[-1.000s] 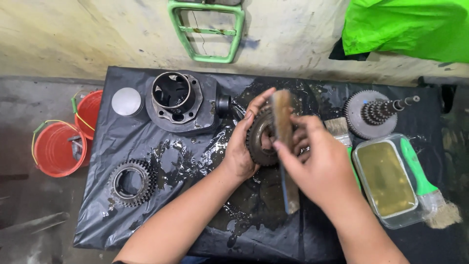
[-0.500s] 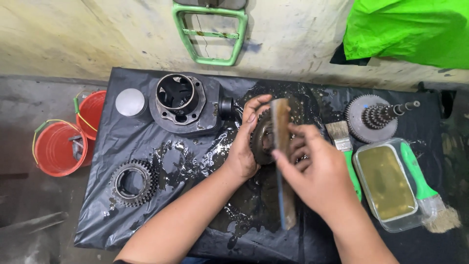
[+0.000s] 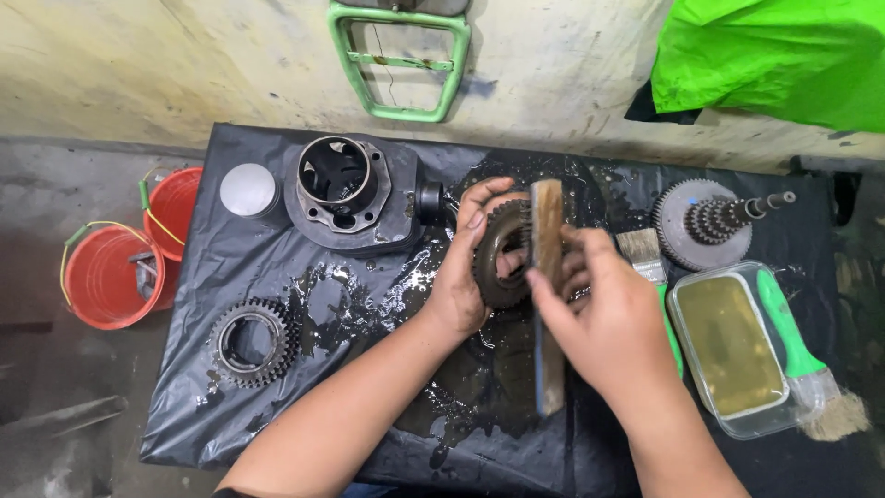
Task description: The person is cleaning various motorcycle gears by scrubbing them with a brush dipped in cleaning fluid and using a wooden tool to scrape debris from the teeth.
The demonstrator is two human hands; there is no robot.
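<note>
Gear (image 3: pixel 498 254) clamped upright in left hand (image 3: pixel 466 277) above wet black sheet (image 3: pixel 304 387). Right hand (image 3: pixel 604 323) closed round wooden brush (image 3: pixel 548 295), bristles on teeth. Advisable: short strokes along teeth, rotating gear gradually, keeping grip firm.

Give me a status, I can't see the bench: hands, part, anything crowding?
Left hand gripping gear. Right hand holding wooden-backed brush against gear's teeth. Cylinder close by on left, paintbrush just right.
</note>
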